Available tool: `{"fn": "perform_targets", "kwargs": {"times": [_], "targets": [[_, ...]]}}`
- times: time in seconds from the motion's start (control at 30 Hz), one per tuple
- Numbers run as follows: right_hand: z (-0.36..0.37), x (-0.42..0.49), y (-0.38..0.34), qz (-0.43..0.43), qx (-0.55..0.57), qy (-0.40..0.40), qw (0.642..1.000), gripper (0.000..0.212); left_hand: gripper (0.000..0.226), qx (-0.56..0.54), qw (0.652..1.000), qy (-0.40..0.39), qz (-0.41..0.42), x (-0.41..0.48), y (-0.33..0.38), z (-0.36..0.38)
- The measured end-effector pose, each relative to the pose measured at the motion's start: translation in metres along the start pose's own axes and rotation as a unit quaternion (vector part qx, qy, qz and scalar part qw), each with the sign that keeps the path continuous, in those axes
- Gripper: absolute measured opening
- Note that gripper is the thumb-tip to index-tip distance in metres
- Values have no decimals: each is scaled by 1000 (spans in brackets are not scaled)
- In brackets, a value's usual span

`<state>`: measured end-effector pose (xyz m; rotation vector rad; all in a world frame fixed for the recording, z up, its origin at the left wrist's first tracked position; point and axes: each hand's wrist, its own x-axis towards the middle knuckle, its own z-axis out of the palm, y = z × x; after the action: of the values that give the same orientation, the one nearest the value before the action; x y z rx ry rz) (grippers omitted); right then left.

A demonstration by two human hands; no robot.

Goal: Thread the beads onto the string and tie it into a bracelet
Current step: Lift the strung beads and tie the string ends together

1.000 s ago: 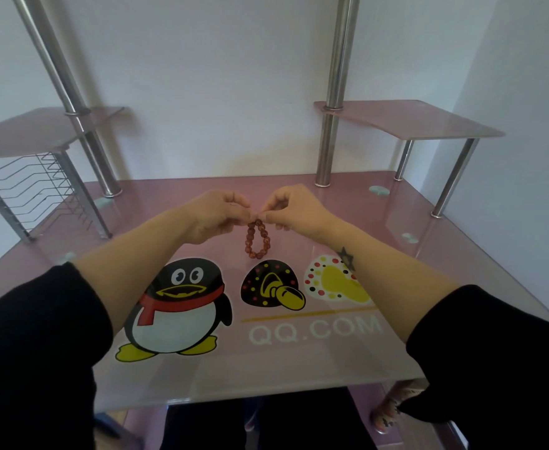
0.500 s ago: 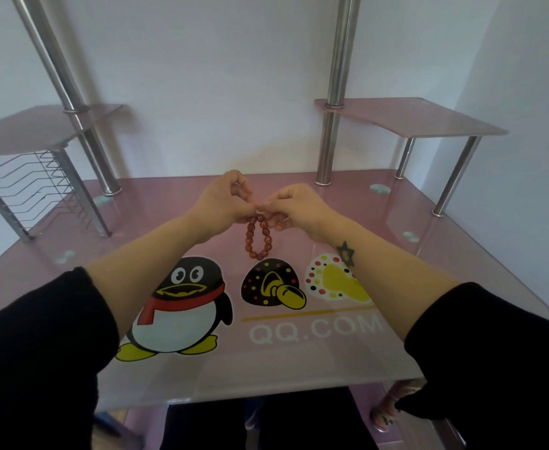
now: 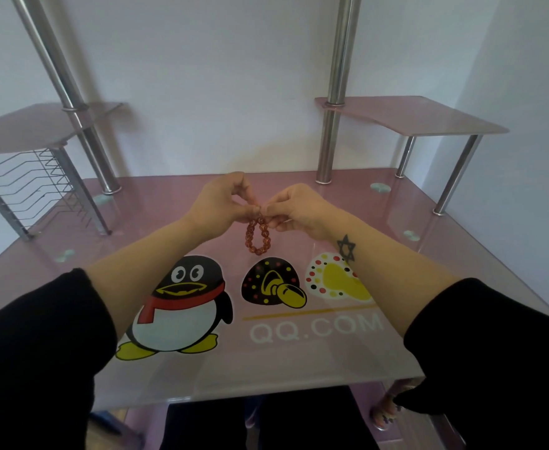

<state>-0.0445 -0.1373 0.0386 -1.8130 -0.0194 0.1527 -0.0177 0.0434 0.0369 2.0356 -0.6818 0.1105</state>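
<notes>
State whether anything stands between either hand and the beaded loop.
Nothing visible does. The left hand and the right hand both pinch the top of the beaded loop directly, and it hangs free above the pink table.

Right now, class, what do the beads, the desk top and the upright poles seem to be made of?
Beads: glossy reddish-brown with pale veining; stone, glass or resin, cannot tell. Desk top: probably pink tinted glass, smooth and reflective. Poles: polished metal, by their mirror-like sheen.

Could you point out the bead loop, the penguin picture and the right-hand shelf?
bead loop (image 3: 259,251): head view, bottom beads.
penguin picture (image 3: 177,326): head view, white belly.
right-hand shelf (image 3: 429,118): head view, top surface.
</notes>
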Motion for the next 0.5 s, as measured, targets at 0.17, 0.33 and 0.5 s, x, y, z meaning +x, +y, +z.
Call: {"fn": "perform_targets", "kwargs": {"times": [0.17, 0.33, 0.5], "targets": [[2, 1, 0, -10, -55, 10, 998, 7, 26, 39, 999, -6, 25, 0, -3, -1], [7, 1, -1, -13, -138, 24, 990, 13, 25, 94, 993, -37, 55, -1, -1, 1], [1, 0, 0, -24, -137, 78, 987, 10, 20, 113, 992, -37, 43, -4, -9, -4]]}}
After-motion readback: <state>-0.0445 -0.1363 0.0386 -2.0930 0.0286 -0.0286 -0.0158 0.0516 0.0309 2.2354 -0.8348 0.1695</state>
